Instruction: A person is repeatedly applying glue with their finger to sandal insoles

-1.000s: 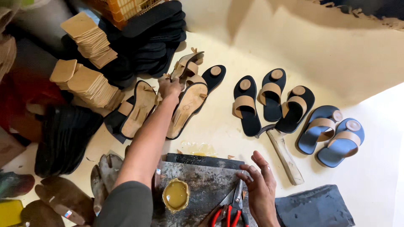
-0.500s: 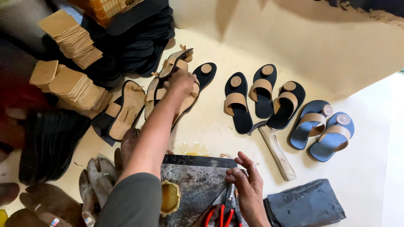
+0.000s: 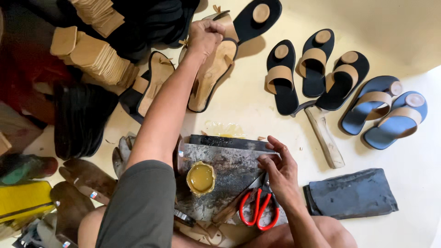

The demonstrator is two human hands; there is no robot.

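The left hand point(image 3: 205, 34) is stretched out over the floor, its grip clamped together on the strap end of a tan leather sandal sole point(image 3: 212, 73) that lies toe-away among other unfinished tan soles, just beside a black sandal with a round tan heel patch point(image 3: 257, 16). The right hand point(image 3: 281, 171) rests on the edge of a worn grey metal work slab point(image 3: 229, 167), fingers loosely curled and apart, holding nothing, with red-handled scissors point(image 3: 258, 209) touching its underside. On the slab stands a small round pot of yellow-brown glue point(image 3: 200, 178). Further right lie a wooden-handled hammer point(image 3: 321, 133), a folded dark grey cloth point(image 3: 351, 195), three black sandals with tan straps point(image 3: 314, 69) and a pair of blue sandals point(image 3: 386, 112). Stacks of tan cut-out pieces point(image 3: 94, 55) sit at upper left
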